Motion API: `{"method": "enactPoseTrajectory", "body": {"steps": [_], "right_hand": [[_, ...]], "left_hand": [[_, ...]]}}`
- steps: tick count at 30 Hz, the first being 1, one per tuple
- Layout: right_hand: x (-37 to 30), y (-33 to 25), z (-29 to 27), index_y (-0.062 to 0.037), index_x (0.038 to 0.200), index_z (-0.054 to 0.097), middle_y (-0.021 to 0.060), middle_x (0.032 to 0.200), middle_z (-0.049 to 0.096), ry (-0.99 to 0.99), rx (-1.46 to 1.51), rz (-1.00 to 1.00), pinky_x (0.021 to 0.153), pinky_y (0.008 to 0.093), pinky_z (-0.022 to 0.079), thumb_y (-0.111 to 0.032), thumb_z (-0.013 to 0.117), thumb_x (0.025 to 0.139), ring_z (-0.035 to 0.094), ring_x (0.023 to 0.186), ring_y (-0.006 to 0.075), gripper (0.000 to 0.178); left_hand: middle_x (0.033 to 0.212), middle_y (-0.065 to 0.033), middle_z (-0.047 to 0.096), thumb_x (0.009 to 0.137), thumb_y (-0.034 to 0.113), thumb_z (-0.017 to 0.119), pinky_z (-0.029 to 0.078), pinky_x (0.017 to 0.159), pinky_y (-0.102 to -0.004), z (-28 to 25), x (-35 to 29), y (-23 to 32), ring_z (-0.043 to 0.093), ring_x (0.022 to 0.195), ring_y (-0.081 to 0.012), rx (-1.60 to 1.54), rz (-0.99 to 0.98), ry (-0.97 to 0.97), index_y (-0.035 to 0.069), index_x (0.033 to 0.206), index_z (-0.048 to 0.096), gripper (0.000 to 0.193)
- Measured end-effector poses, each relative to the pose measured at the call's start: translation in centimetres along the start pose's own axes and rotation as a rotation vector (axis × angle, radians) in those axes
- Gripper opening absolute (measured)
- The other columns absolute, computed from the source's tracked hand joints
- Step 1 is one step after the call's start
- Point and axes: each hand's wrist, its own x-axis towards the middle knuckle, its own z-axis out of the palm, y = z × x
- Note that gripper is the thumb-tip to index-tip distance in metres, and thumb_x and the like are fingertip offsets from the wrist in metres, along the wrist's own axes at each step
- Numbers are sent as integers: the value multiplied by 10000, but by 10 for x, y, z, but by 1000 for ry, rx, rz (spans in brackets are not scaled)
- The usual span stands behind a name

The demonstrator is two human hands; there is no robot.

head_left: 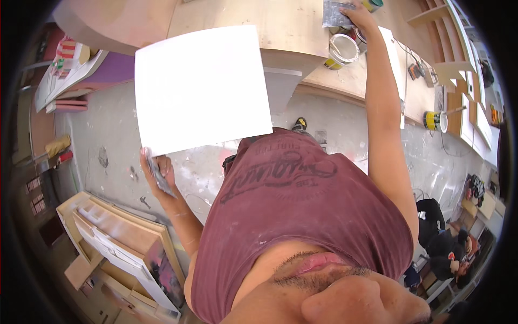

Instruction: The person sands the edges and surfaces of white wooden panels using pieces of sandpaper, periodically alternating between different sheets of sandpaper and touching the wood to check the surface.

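Observation:
My left hand (163, 164) is beside the lower left corner of a blank white panel (202, 89). Its fingers are closed round a thin grey flat piece (161, 177) that looks like a filler spreader. The panel overlaps the front edge of a wooden workbench (216, 16); what bears it underneath is hidden. Stretched far forward to the right, my right hand (355, 15) grips the edge of a smeared grey rectangular plate (333, 14). Just below that plate stands an open white bucket (343, 48) with a stick in it. A green-rimmed tin (372, 4) is beyond my fingers.
At the right, a second yellow-black tin (434, 121) with a brush and an orange-black power tool (415, 71) lie near shelving. Wooden frames (124, 248) lean at the lower left. A person in black (450, 248) sits at the lower right. The grey floor (110, 135) is stained.

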Motion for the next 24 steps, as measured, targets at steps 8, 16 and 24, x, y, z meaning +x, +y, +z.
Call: {"method": "enactPoseTrajectory", "body": {"steps": [8, 16, 24], "right_hand": [[67, -119, 176, -36, 990, 691, 204, 957, 716, -211, -308, -340, 755, 410, 557, -229, 670, 754, 693, 857, 320, 305], [22, -249, 358, -22, 1090, 694, 154, 974, 729, -799, -237, -503, 691, 387, 570, -353, 732, 795, 712, 785, 260, 445], [-81, -260, 261, -104, 1176, 661, 191, 1098, 690, -686, 85, -583, 803, 465, 551, -288, 686, 754, 674, 953, 354, 461]], "left_hand": [[744, -62, 642, 997, 302, 526, 295, 312, -230, -29, -99, 0, 318, 310, -106, -27, 247, 309, 69, 939, 563, 243], [624, -38, 559, 1036, 299, 464, 319, 330, -241, -74, -201, -27, 383, 368, -109, -162, 366, 320, 34, 988, 567, 288], [614, -28, 547, 998, 328, 542, 264, 317, -217, -62, -223, -26, 311, 333, -84, -4, 391, 656, 84, 955, 569, 249]]}}
